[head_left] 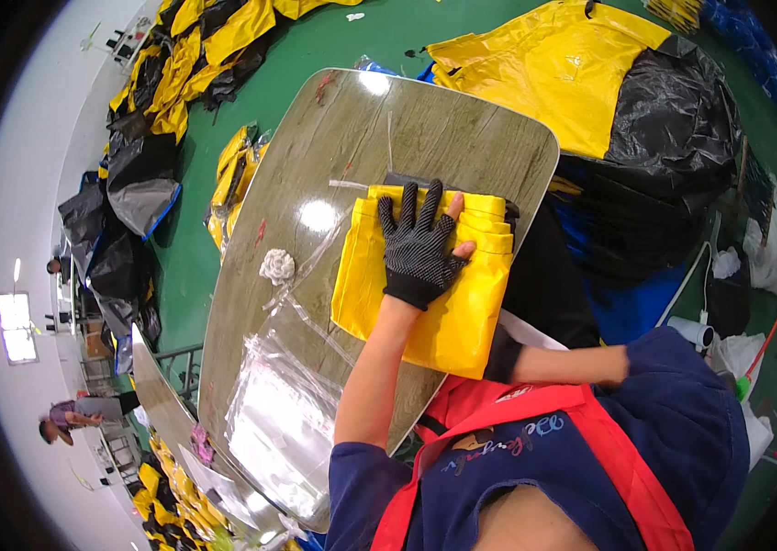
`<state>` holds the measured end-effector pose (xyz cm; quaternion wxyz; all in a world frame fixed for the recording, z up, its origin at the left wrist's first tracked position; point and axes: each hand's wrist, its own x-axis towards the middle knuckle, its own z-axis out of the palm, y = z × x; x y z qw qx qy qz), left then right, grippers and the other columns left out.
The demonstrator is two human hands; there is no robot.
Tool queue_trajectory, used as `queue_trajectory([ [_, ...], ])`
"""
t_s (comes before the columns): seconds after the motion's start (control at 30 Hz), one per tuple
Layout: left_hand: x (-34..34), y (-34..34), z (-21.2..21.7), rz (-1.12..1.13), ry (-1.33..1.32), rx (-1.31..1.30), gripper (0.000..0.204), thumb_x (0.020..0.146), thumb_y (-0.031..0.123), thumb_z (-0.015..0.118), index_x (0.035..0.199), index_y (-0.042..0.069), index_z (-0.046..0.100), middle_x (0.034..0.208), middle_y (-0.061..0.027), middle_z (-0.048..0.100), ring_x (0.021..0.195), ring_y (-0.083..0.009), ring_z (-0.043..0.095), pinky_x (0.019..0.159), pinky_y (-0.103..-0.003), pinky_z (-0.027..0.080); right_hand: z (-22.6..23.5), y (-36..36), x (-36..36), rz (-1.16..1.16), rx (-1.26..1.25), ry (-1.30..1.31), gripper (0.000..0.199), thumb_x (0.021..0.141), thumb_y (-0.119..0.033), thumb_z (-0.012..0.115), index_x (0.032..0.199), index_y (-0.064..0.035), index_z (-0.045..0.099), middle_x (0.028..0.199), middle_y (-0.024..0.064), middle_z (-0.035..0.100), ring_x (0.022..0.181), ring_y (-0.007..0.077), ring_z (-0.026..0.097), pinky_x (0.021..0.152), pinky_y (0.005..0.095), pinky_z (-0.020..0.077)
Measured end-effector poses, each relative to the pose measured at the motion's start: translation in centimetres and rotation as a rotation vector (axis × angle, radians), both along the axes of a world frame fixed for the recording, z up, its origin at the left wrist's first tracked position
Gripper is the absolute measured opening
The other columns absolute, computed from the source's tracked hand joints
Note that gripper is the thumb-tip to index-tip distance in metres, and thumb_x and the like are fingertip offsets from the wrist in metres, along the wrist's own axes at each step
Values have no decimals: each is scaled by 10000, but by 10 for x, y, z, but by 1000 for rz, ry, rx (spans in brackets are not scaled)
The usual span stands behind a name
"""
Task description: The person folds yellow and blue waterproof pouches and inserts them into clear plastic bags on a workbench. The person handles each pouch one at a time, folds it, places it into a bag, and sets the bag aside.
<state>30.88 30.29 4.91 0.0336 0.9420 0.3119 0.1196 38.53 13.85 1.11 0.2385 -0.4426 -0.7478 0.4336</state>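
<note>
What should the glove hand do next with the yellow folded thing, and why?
Probably slide the left hand toward the far edge to flatten the folded yellow sheet. It lies spread flat on the sheet, whose far layers look stepped and uneven. The right hand is mostly hidden under the near corner.

Beside the wooden table (425, 129): 1 white cord knot (277, 265), clear plastic bags (283, 427), yellow-and-black heaps (590, 83) across green floor (315, 55).

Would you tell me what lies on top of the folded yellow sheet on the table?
The left hand, in a black dotted glove, presses flat on the folded yellow sheet. Whatever lies beneath the sheet is covered; the right hand is hidden at its near edge.
</note>
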Motion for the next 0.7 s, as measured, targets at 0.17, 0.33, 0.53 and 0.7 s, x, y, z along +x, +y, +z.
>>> queue_trajectory([
  [0.17, 12, -2, 4, 11, 6, 31, 644, 796, 505, 583, 1333, 162, 489, 1368, -136, 455, 1289, -382, 371, 1066, -602, 174, 112, 20, 81, -140, -162, -179, 460, 862, -381, 534, 1272, -173, 529, 1302, 116, 503, 1244, 303, 431, 1058, 424, 318],
  [0.33, -35, 61, 10, -163, 119, -129, 600, 847, 406, 536, 1376, 145, 431, 1422, -142, 404, 1335, -346, 339, 1104, -564, 119, 14, 87, 88, -371, 699, -495, 480, 824, -419, 581, 1242, -183, 574, 1311, 53, 524, 1282, 315, 404, 1001, 657, 211],
  [0.53, -71, 57, -49, -86, -261, -640, 524, 938, 270, 445, 1432, 124, 351, 1490, -186, 263, 1392, -371, 198, 1134, -453, 127, -14, 68, 149, 104, 848, -170, 516, 804, -511, 580, 1241, -237, 567, 1312, 85, 512, 1277, 346, 393, 1048, 655, 194],
  [0.7, -74, 15, -20, 136, -710, -1471, 679, 951, 504, 354, 1478, 95, 226, 1485, -134, 299, 1370, -257, 272, 1130, -385, 179, 42, 100, 148, -126, 889, -138, 288, 797, -141, 611, 1075, -212, 639, 1150, 135, 615, 1142, 377, 530, 1022, 600, 288],
])
